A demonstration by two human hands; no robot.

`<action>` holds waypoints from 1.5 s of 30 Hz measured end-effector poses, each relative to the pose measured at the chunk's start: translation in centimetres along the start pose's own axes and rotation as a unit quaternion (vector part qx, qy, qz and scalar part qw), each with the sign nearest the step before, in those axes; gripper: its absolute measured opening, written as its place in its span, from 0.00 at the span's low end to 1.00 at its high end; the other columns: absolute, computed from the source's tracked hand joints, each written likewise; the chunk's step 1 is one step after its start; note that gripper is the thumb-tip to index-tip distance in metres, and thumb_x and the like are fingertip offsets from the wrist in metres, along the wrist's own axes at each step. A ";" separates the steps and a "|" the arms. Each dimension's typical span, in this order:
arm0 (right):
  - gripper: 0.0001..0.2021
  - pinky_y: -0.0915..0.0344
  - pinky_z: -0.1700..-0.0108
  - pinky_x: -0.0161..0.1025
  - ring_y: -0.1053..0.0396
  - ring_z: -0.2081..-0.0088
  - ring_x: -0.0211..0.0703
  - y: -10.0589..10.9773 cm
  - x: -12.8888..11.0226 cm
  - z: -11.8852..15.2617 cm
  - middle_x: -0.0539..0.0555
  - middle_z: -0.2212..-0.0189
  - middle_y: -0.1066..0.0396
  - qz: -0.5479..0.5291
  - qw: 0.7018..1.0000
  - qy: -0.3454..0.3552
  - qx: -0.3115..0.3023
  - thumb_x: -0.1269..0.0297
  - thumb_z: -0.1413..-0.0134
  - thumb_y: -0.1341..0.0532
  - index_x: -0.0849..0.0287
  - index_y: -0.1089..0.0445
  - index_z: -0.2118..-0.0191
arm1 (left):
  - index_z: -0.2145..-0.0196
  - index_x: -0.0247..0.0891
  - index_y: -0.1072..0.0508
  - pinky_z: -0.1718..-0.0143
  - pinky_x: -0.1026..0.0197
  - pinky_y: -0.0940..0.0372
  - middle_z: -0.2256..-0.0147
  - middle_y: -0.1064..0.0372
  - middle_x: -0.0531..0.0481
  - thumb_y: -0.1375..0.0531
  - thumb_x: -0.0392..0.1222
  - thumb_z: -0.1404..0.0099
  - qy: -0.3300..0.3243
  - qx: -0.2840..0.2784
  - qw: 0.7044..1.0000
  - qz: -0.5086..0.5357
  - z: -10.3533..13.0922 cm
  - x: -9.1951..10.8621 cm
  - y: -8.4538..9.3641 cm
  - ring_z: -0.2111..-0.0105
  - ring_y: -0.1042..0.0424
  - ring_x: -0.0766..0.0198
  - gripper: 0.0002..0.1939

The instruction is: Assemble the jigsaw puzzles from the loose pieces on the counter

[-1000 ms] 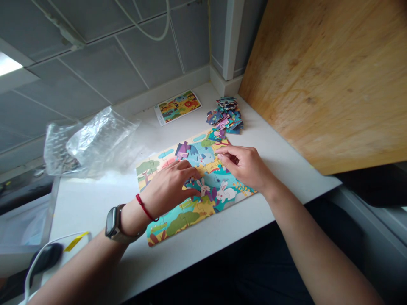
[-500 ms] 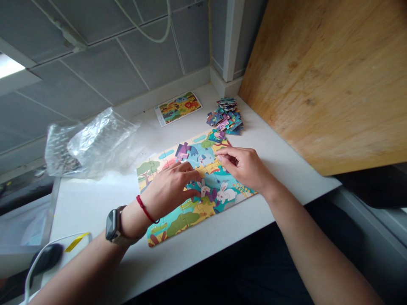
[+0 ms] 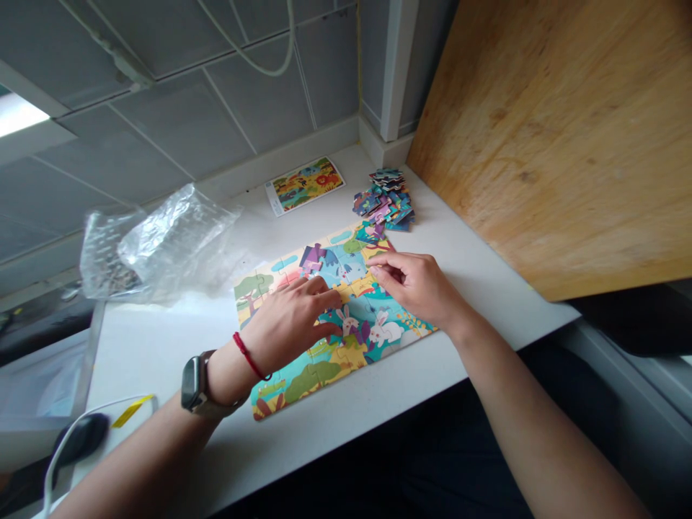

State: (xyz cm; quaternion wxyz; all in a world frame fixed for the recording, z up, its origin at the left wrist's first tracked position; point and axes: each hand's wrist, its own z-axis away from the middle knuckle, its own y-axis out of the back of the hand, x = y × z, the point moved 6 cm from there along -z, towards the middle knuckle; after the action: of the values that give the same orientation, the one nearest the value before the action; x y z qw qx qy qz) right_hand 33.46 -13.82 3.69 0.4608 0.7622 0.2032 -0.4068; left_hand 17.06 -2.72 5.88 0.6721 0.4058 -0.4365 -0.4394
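Observation:
A colourful animal jigsaw puzzle [image 3: 308, 375] lies on the white table, its pieces joined into a sheet with white rabbits and trees. My left hand [image 3: 289, 317] rests over its middle, thumb and fingers apart, covering part of the picture. My right hand [image 3: 414, 281] is at the puzzle's right side, fingers curled and thumb near the index finger in a pinch; whatever is between them is hidden. A loose purple puzzle piece [image 3: 311, 257] lies on top, just beyond my left fingers. Another dark purple piece [image 3: 361, 333] shows by the rabbits.
A heap of loose puzzle pieces [image 3: 383, 202] sits beyond the puzzle's far right corner. A picture card [image 3: 305, 186] lies near the wall. To the left is a crumpled clear plastic bag [image 3: 167, 238]. A wooden panel [image 3: 562, 144] borders the right; a black mouse [image 3: 81, 438] is lower left.
Both hands keep nearly the same pose and place over the puzzle. The whole view has shifted very slightly.

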 end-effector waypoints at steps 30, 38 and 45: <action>0.10 0.33 0.65 0.37 0.28 0.73 0.38 -0.1 0.1 0.1 0.53 0.66 0.18 0.006 1.000 -0.007 -0.008 0.64 0.33 0.37 0.58 0.17 0.55 | 0.53 0.40 0.24 0.51 0.47 0.29 0.53 0.26 0.45 0.30 0.50 0.31 0.008 -0.018 1.000 -0.016 0.0 -0.1 -0.1 0.52 0.25 0.48 0.15; 0.10 0.32 0.65 0.37 0.26 0.72 0.39 -0.2 0.2 0.1 0.53 0.65 0.17 0.005 1.000 -0.006 -0.008 0.65 0.33 0.37 0.58 0.17 0.55 | 0.52 0.41 0.25 0.51 0.45 0.29 0.52 0.26 0.45 0.30 0.49 0.31 0.015 -0.024 1.000 -0.012 0.1 -0.1 -0.1 0.52 0.25 0.47 0.15; 0.09 0.31 0.65 0.37 0.25 0.71 0.40 -0.2 0.2 0.1 0.53 0.64 0.17 0.012 1.000 -0.008 -0.013 0.65 0.33 0.37 0.57 0.18 0.56 | 0.52 0.41 0.24 0.51 0.46 0.29 0.53 0.26 0.45 0.29 0.48 0.31 0.010 -0.019 1.000 -0.005 0.0 -0.2 -0.3 0.52 0.25 0.48 0.15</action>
State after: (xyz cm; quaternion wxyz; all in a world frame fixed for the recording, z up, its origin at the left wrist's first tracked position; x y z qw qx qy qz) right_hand 33.43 -13.78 3.39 0.4773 0.7551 0.1954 -0.4048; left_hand 16.93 -2.58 5.54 0.6817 0.3993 -0.4192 -0.4474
